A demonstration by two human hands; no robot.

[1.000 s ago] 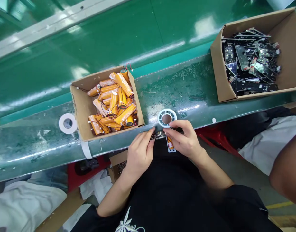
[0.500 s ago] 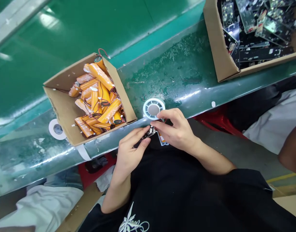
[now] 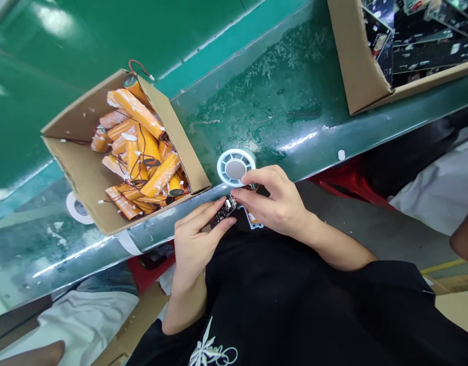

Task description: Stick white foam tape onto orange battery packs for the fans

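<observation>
My left hand (image 3: 198, 236) pinches a small black circuit board (image 3: 223, 212) with a white connector between thumb and fingers, just off the bench edge. Close beside it, my right hand (image 3: 274, 203) is closed, its thumb and index fingertips near the board's connector end; what they pinch is hidden. The index finger reaches the rim of a round light-blue spoked part (image 3: 235, 168) with a grey centre disc. Thin red wires (image 3: 261, 192) show under the right hand. Below, a light-blue piece with orange inside (image 3: 253, 218) peeks out, mostly covered by that hand.
A cardboard box (image 3: 188, 152) of orange wrapped battery packs with wires stands left on the green bench (image 3: 264, 101). Another box (image 3: 346, 61) at upper right holds black circuit boards. A white tape roll (image 3: 78, 207) lies behind the left box. People in white sleeves (image 3: 81, 325) sit on both sides.
The circuit board in my left hand has turned so more of its face shows. Both hands stay close together by the round part. The camera view has shifted slightly.
</observation>
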